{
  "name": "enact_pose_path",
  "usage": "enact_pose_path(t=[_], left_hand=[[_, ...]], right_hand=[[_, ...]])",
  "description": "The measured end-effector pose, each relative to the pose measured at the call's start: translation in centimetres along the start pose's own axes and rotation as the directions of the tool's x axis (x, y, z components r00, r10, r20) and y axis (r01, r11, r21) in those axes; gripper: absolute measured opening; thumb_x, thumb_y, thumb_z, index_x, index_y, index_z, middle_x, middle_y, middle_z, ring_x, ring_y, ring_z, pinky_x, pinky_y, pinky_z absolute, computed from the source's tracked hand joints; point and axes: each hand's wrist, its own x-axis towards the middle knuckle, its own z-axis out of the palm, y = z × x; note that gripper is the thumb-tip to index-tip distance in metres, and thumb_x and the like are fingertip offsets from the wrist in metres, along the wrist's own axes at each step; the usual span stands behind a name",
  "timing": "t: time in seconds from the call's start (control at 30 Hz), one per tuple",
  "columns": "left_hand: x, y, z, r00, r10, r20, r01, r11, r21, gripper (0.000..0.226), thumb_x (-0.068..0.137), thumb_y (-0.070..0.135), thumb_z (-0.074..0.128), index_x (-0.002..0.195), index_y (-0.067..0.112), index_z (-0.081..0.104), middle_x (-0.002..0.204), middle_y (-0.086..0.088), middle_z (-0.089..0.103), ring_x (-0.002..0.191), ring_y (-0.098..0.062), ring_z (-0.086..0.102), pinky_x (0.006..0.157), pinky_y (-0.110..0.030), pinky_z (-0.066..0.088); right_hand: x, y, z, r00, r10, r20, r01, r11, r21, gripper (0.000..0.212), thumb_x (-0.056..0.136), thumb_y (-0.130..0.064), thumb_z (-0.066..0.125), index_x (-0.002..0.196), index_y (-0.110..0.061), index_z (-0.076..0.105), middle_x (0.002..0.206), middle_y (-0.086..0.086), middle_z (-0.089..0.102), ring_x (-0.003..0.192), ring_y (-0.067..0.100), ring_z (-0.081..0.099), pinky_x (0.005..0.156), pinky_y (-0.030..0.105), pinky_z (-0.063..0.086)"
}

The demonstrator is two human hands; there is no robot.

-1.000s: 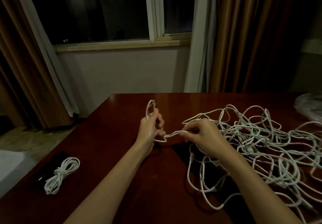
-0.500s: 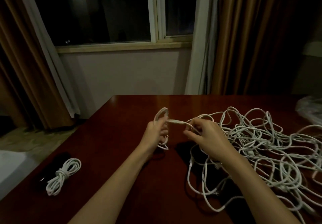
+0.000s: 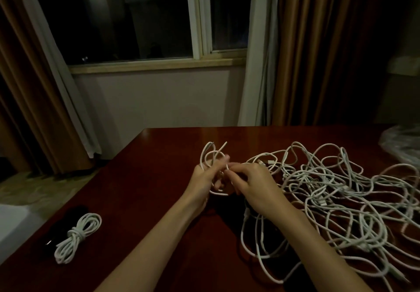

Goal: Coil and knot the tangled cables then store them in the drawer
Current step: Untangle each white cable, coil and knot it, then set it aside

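On a dark red wooden table (image 3: pixel 145 178) below a night window (image 3: pixel 136 16) with brown curtains (image 3: pixel 329 48), I am working in dim light. My left hand (image 3: pixel 205 178) is closing around a small coil of white cable (image 3: pixel 210 155), its loops and one loose end sticking up above my fingers. My right hand (image 3: pixel 252 185) is meeting it, fingertips pinching the same cable just beside the left fingers. The tangled pile of white cables (image 3: pixel 336 189) is sprawling to my right, running off the frame edge. A finished knotted bundle (image 3: pixel 76 238) is lying near the left table edge, beside a dark object (image 3: pixel 48 241) I cannot make out.
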Motion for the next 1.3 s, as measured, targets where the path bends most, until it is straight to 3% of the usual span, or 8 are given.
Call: enact_pose_path(t=[0.2,0.27,0.4,0.67,0.77,0.93,1.13,1.3], left_hand=[[-0.1,0.0,-0.4,0.996,-0.059,-0.063,0.054,0.996,-0.077,0.024,0.089,0.018,0.063,0.067,0.012,0.071,0.052,0.000,0.049,0.045,-0.008,0.045,0.051,-0.022,0.047],[0.4,0.2,-0.7,0.987,-0.061,-0.147,0.033,0.982,-0.187,0.022,0.095,0.011,0.056,0.074,0.008,0.061,0.057,0.000,0.052,0.042,-0.005,0.041,0.047,-0.018,0.044],[1.0,0.3,-1.4,0.983,-0.081,-0.165,0.028,0.953,-0.303,0.027,0.099,0.006,0.045,0.073,0.014,0.043,0.056,0.004,0.044,0.036,-0.002,0.031,0.043,-0.015,0.038],[-0.2,0.4,-0.7,0.988,-0.075,0.133,0.036,0.960,0.277,0.025,0.082,0.035,0.066,0.083,0.011,0.059,0.063,0.008,0.058,0.060,-0.005,0.056,0.057,-0.019,0.045],[-0.7,0.6,-0.5,0.956,-0.162,0.244,0.079,0.945,0.317,0.031,0.079,0.040,0.063,0.090,0.012,0.069,0.076,0.006,0.069,0.067,-0.005,0.062,0.057,-0.016,0.045],[-1.0,1.2,-1.1,0.908,-0.306,0.287,0.261,0.948,0.184,0.020,0.079,0.036,0.063,0.073,0.017,0.061,0.050,0.008,0.035,0.039,-0.002,0.027,0.039,-0.014,0.023],[-0.7,1.0,-1.1,0.920,-0.250,0.301,0.262,0.965,0.001,0.024,0.088,0.032,0.065,0.079,0.014,0.052,0.049,0.010,0.031,0.038,0.001,0.025,0.039,-0.012,0.021],[0.2,0.7,-1.8,0.971,-0.174,0.166,0.220,0.922,-0.318,0.024,0.083,0.028,0.060,0.071,0.017,0.042,0.053,0.006,0.036,0.036,-0.002,0.030,0.041,-0.013,0.034]], right_hand=[[0.1,0.2,0.1,0.998,0.011,0.066,-0.004,0.994,-0.110,0.023,0.097,-0.030,0.054,0.097,-0.017,0.073,0.074,-0.006,0.067,0.070,0.006,0.061,0.068,0.021,0.048],[0.2,0.6,-0.2,0.998,0.040,0.044,-0.034,0.990,-0.135,0.022,0.097,-0.028,0.055,0.100,-0.015,0.073,0.087,-0.004,0.069,0.080,0.007,0.062,0.075,0.027,0.050],[0.1,1.3,-0.5,0.997,0.075,0.021,-0.070,0.983,-0.170,0.018,0.095,-0.025,0.058,0.103,-0.016,0.072,0.093,-0.008,0.067,0.083,0.002,0.059,0.076,0.017,0.047],[-0.1,0.5,-0.6,0.987,-0.035,-0.156,0.010,0.987,-0.160,0.016,0.089,-0.019,0.066,0.103,-0.018,0.074,0.091,-0.005,0.069,0.077,-0.001,0.057,0.067,0.007,0.043],[-0.1,0.5,-0.7,0.980,-0.018,-0.197,-0.011,0.989,-0.146,0.009,0.084,-0.017,0.071,0.091,-0.020,0.073,0.077,-0.015,0.061,0.068,-0.006,0.054,0.064,0.005,0.041],[-0.1,0.6,-0.7,0.985,0.043,-0.169,-0.049,0.998,-0.032,0.006,0.080,-0.018,0.073,0.085,-0.020,0.071,0.067,-0.018,0.059,0.075,-0.012,0.057,0.064,0.006,0.043],[-0.2,0.8,-0.9,0.995,0.092,-0.042,-0.084,0.982,0.166,0.009,0.088,-0.027,0.066,0.093,-0.022,0.072,0.085,-0.009,0.071,0.079,0.000,0.066,0.068,0.018,0.053],[-0.1,1.1,-0.9,0.986,0.134,-0.099,-0.119,0.982,0.146,0.007,0.091,-0.029,0.064,0.088,-0.026,0.071,0.085,-0.008,0.071,0.078,0.001,0.064,0.069,0.016,0.051]])
